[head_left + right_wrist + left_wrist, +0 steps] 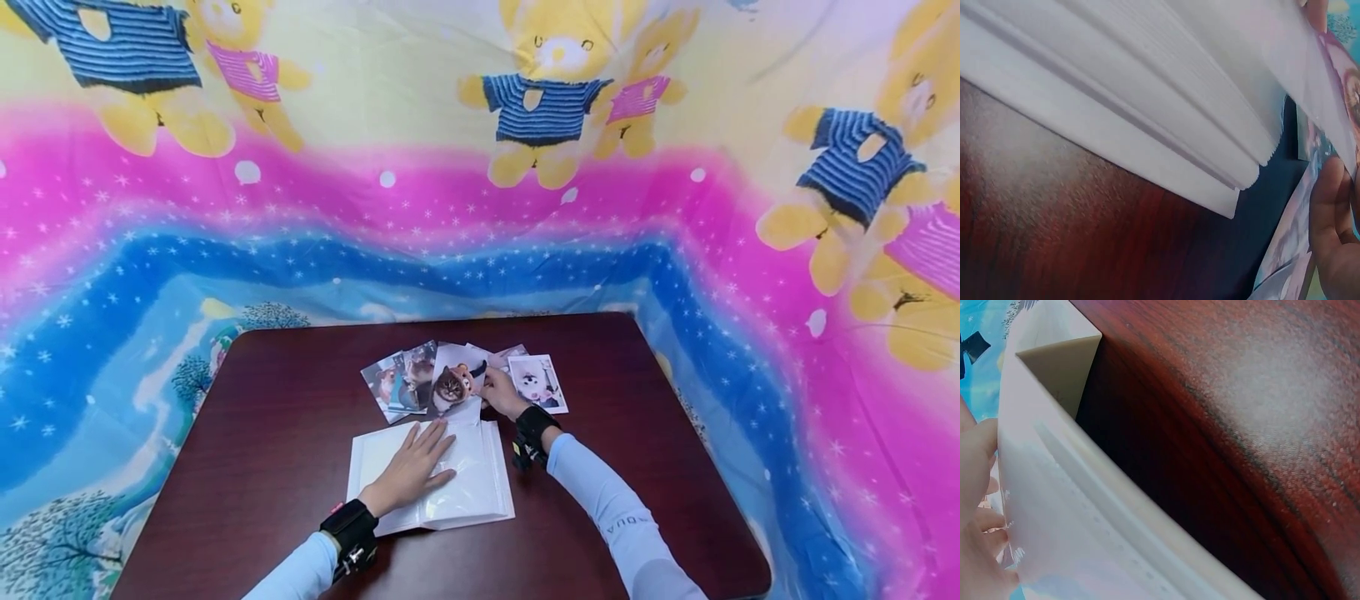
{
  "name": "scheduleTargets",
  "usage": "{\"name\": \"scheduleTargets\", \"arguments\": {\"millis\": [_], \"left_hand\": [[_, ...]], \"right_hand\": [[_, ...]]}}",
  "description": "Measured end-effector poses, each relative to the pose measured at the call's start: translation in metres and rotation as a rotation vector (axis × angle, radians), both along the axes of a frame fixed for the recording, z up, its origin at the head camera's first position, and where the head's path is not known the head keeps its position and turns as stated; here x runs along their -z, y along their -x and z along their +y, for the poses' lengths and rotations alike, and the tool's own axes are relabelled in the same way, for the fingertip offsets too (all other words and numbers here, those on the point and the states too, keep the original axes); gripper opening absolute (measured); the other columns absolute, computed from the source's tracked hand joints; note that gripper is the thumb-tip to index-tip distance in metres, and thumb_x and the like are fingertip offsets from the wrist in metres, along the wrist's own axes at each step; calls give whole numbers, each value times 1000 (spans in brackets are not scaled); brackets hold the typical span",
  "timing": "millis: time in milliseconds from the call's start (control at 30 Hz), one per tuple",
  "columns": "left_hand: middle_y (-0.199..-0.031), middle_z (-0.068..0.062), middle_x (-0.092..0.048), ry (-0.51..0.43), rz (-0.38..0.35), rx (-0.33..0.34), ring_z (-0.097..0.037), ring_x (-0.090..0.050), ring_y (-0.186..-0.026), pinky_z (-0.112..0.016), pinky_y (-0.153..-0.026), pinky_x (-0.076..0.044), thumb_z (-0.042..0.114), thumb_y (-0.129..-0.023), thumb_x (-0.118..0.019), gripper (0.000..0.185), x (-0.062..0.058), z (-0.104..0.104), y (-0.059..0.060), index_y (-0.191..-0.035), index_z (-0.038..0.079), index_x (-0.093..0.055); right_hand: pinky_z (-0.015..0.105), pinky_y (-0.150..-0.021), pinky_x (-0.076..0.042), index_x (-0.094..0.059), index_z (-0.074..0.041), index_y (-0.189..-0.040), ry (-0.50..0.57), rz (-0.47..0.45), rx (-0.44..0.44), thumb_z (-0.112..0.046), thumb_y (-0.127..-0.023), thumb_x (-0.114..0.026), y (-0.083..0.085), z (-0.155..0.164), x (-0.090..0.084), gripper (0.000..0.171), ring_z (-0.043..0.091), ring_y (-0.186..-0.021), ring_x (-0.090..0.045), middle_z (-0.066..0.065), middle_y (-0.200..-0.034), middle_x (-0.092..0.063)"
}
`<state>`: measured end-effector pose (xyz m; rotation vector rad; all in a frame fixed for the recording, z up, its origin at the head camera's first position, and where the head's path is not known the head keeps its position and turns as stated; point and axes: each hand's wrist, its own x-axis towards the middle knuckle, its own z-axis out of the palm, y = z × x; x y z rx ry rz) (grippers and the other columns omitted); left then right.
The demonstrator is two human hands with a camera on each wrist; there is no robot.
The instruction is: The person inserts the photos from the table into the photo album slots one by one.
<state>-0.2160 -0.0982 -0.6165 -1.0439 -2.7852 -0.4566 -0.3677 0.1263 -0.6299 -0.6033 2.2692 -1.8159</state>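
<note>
Bear-print cloth point(390, 108) hangs behind a dark wood worktop point(292, 392); white album point(480, 492) lies open near the middle; left grip point(415, 471) spread palm-down on its page, probably to keep the sleeves flat and the album from sliding; right grip point(504, 394) pinching cat photo point(448, 387) by its right edge, likely to leave the picture uncovered and steer it; cat photo sits just left of those fingers, at the album's far edge; loose photos point(390, 383) fan out beyond, presumably for easy reach.
</note>
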Motion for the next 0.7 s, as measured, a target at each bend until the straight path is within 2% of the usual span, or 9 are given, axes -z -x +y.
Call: {"name": "scheduleTargets", "arguments": {"millis": [133, 167, 200, 300, 367, 500, 700], "left_hand": [[-152, -28, -35, 16, -3, -17, -41, -31, -142, -60, -113, -21, 37, -98, -61, 62, 2, 0, 0, -144, -1, -46], [-152, -28, -35, 15, -3, -19, -41, -31, -142, -60, -113, -21, 37, -98, -61, 62, 2, 0, 0, -145, -1, -46], [-151, -28, -36, 11, 1, -19, -41, -31, -141, -60, -113, -21, 35, -98, -61, 61, 2, 0, 0, -144, -1, -46], [-150, -28, -37, -9, 23, -11, -42, -33, -140, -61, -112, -23, 34, -97, -63, 61, 3, 0, -1, -144, -2, -47], [-149, -29, -39, -24, 41, -3, -43, -34, -139, -62, -111, -24, 32, -96, -64, 60, 4, 0, -1, -142, -3, -48], [-149, -28, -39, -18, 47, -4, -42, -34, -140, -62, -111, -24, 33, -97, -63, 60, 4, 0, -1, -143, -2, -48], [-153, -25, -34, 12, -1, -15, -39, -29, -143, -59, -114, -20, 37, -100, -58, 60, 3, -1, 0, -146, 2, -46]], "right_hand": [[41, -58, -59, -58, 7, -114, 20, -100, -2, 4, -94, -58, -2, -3, -3, 21, 29, -67, -68, 21, -81, -65], [45, -61, -59, -54, 12, -114, -2, -157, 23, 8, -93, -55, -10, -6, -15, 21, 33, -70, -68, 25, -83, -63], [46, -63, -59, -52, 13, -114, 2, -198, 31, 9, -95, -53, -13, -6, -17, 20, 33, -72, -68, 26, -85, -62], [46, -65, -59, -47, 15, -114, 3, -273, 69, 9, -97, -52, -18, -6, -19, 19, 28, -71, -67, 23, -86, -61], [44, -63, -59, -45, 16, -112, 3, -294, 87, 9, -97, -53, -20, -6, -19, 18, 23, -65, -63, 18, -80, -58], [41, -57, -58, -51, 14, -113, -30, -237, 83, 11, -93, -56, -18, -6, -19, 21, 20, -57, -59, 10, -72, -56], [49, -56, -57, -55, 12, -102, -92, -90, 56, 12, -92, -56, -15, -8, -21, 10, 28, -57, -62, 14, -73, -56]]}}
